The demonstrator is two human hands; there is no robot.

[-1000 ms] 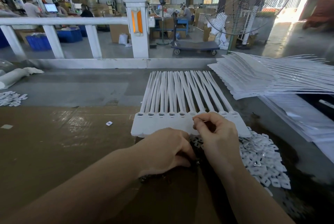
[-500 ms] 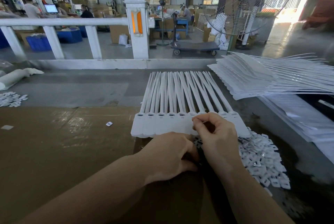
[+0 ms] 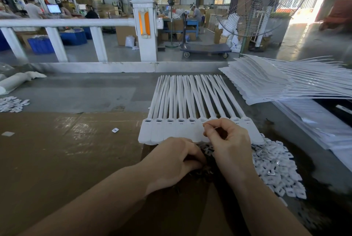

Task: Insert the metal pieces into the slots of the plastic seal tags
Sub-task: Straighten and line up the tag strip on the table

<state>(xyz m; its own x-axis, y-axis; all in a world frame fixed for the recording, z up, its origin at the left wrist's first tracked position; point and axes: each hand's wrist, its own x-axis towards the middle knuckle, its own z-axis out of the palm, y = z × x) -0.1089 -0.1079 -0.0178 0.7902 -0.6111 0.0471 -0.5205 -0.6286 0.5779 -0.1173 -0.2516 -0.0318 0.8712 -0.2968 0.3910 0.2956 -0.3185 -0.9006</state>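
the likely slip: the small metal piece, too tiny to make out here, could tilt at the slot mouth and drop into the dark heap, since the right hand (image 3: 227, 140) covers the slot it works on

the row of seal tags (image 3: 171, 131) lies at frame centre, heads toward the person, straps running up. the right hand pinches thumb to forefinger over a tag head right of the row's middle; the left hand (image 3: 171, 161), just below the tags' lower edge, curls into the dark metal pieces (image 3: 205, 169), whether holding any i cannot tell
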